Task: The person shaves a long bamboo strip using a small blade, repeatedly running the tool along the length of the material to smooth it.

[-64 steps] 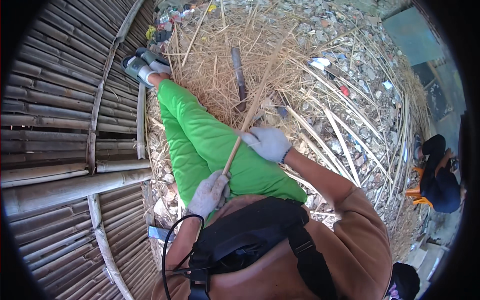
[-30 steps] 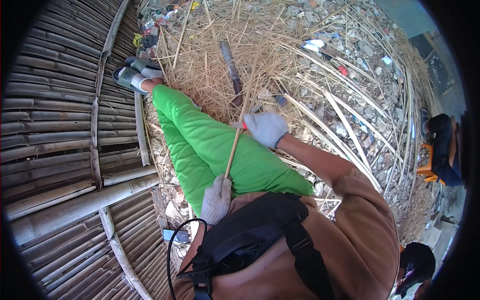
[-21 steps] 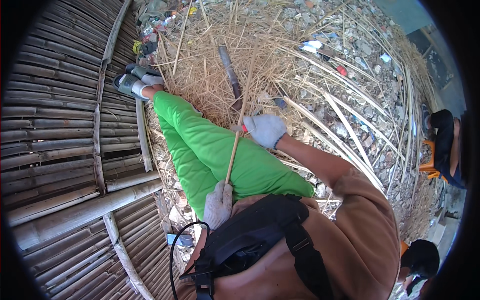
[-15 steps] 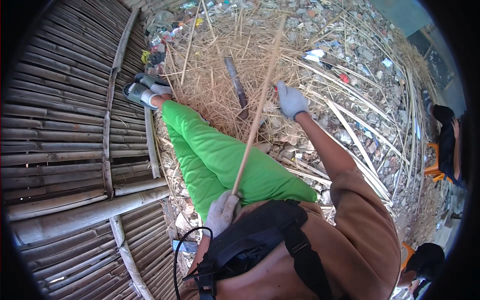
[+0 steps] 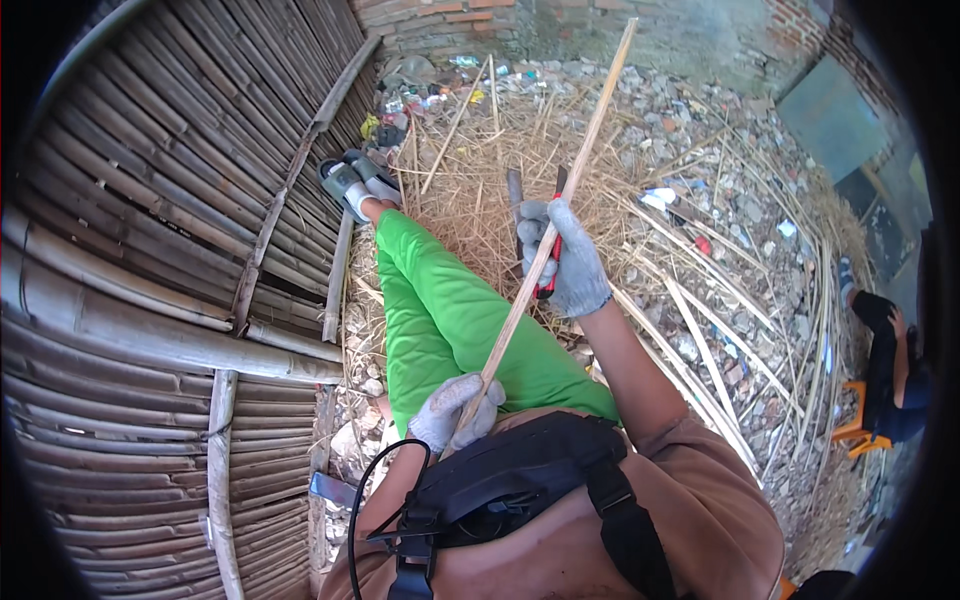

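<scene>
A long, pale bamboo strip [image 5: 597, 112] slants up and away to the right across my lap. My gloved left hand [image 5: 452, 408] is closed around its lower end near my waist. Further up, my gloved right hand [image 5: 577, 268] grips a slim red-and-black cutter knife [image 5: 559, 182], its thumb and fingers closing about the strip too. The knife lies against the strip; its blade edge is too hard to make out. Green trousers [image 5: 470, 305] cover my outstretched legs beneath the strip.
A slatted bamboo platform [image 5: 130, 330] lies along the left. Straw [image 5: 465, 205] and rubble spread ahead, with a dark stick [image 5: 514, 186] on them. Split strips [image 5: 705, 345] lie to the right. A person in dark clothes [image 5: 885, 350] sits by an orange stool [image 5: 852, 425].
My right hand has come inward to the strip, bringing the red-and-black knife against it. The strip leans further right, and the view has tilted up to show the brick wall.
</scene>
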